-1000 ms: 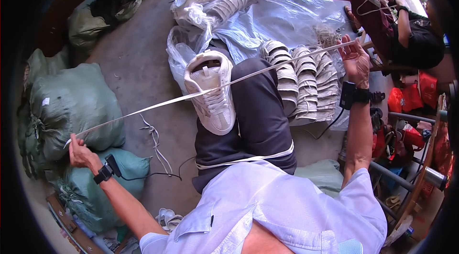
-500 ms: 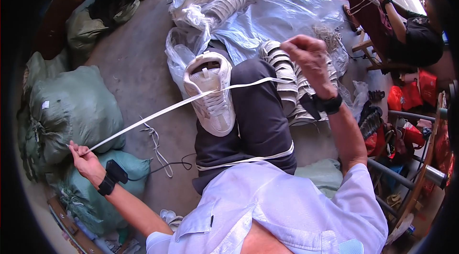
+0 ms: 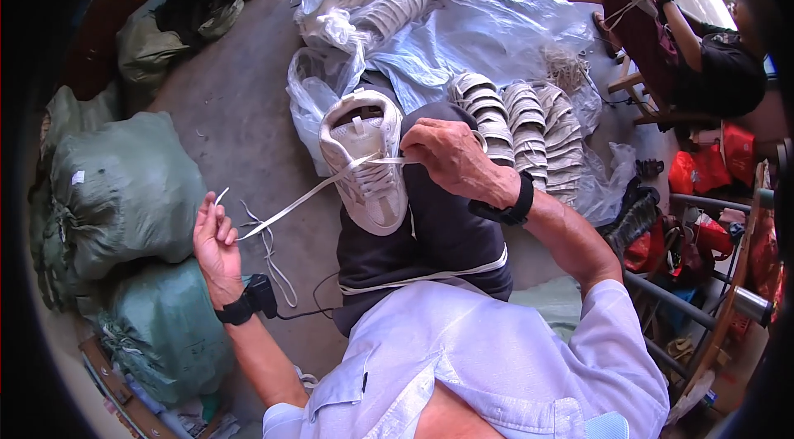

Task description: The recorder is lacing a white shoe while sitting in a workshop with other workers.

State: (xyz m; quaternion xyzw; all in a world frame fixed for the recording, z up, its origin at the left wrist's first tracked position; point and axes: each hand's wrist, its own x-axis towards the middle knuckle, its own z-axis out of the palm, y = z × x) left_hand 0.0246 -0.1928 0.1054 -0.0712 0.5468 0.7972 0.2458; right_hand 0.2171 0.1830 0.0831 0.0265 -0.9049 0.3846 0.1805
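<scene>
A white sneaker (image 3: pixel 370 201) rests on my left thigh, its toe toward me and its opening away. White lace crosses its lower eyelets. To the left of the shoe, my left hand (image 3: pixel 217 245) has its fingers closed on one end of the white shoelace (image 3: pixel 302 198), which runs from there to the tongue area. My right hand (image 3: pixel 451 154) is just right of the shoe, fingers pinched on the other lace end close to the eyelets. A loop of white lace (image 3: pixel 430 276) lies across my thighs.
Rows of stacked pale shoe uppers (image 3: pixel 523 129) lie beyond my right knee, near clear plastic bags (image 3: pixel 488 17). Full green sacks (image 3: pixel 124 191) stand at the left. A metal-framed rack (image 3: pixel 703 290) is at the right. Another person (image 3: pixel 695 59) sits far right holding a shoe.
Both hands have come inward toward the shoe. The right hand has dropped from beyond the knee to beside the eyelets; the left-hand lace, taut before, is now shorter and slacker.
</scene>
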